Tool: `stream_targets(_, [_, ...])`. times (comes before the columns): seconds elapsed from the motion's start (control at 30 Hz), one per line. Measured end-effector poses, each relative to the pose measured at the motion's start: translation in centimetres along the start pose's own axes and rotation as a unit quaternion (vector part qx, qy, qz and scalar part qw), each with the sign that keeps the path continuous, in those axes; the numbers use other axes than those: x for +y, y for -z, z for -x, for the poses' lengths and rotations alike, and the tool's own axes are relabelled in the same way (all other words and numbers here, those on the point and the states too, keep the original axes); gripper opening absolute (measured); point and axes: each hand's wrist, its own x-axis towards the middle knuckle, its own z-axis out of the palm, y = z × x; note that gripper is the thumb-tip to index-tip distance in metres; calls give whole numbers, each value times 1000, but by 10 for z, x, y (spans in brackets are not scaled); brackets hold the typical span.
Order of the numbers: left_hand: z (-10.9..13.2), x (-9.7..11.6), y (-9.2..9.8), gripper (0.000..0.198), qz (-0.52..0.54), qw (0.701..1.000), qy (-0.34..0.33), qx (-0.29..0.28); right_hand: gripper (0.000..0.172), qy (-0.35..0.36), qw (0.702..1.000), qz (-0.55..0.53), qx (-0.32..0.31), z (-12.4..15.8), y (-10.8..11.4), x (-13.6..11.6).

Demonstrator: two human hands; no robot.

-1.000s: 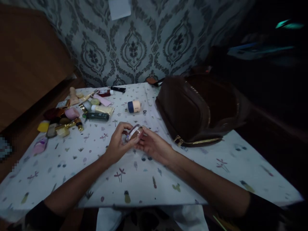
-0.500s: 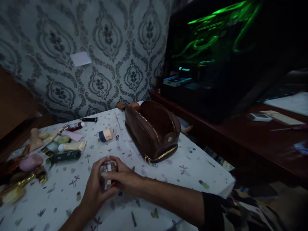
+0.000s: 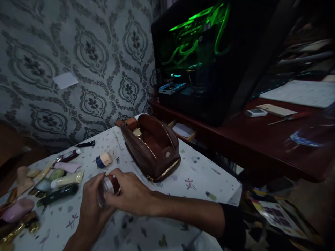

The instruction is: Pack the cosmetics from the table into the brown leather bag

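Low over the table, both hands are closed around a small clear container (image 3: 108,185) with a reddish-brown part at its right side; its exact kind is unclear. My left hand (image 3: 92,200) wraps its left side. The fingers and thumb of my right hand (image 3: 131,191) grip it from the right. Just beyond my hands lies a dark blue and beige jar (image 3: 104,160) on its side. To the right stands a brown cosmetic bag (image 3: 146,151), unzipped, with a pale round thing inside near its far end.
A patterned white cloth (image 3: 162,198) covers the table. Tubes and bottles crowd its left side, among them a dark green tube (image 3: 59,195) and a cream tube (image 3: 68,179). A computer case (image 3: 193,73) glowing green stands on the dark red desk (image 3: 235,146) at right.
The camera view has swung to the right, so the table things appear farther left. In my hands the container has turned, and its reddish-brown part now shows.
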Motion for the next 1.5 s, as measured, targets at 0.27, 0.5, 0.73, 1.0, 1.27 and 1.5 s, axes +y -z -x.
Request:
stream_targets(0.27, [-108, 30, -2, 86, 126, 990, -21, 53, 43, 163, 978, 12, 126, -9, 88, -32])
stream_targets(0.5, [-198, 20, -31, 45, 399, 913, 83, -12, 32, 139, 954, 127, 232, -37, 159, -20])
stream_targets(0.73, [-219, 5, -52, 34, 332, 933, 91, -106, 32, 88, 947, 230, 209, -41, 159, -9])
stream_targets(1.0, [-214, 14, -44, 35, 136, 971, -5, -195, 36, 75, 942, 263, 195, -38, 154, 3])
stream_targets(1.27, [-217, 12, -34, 30, 11, 937, -45, -347, 35, 56, 908, 370, 188, -27, 147, 6])
stream_targets(1.5, [-225, 6, -45, 33, -58, 865, -45, -496, 30, -7, 870, 480, 117, -21, 142, 9])
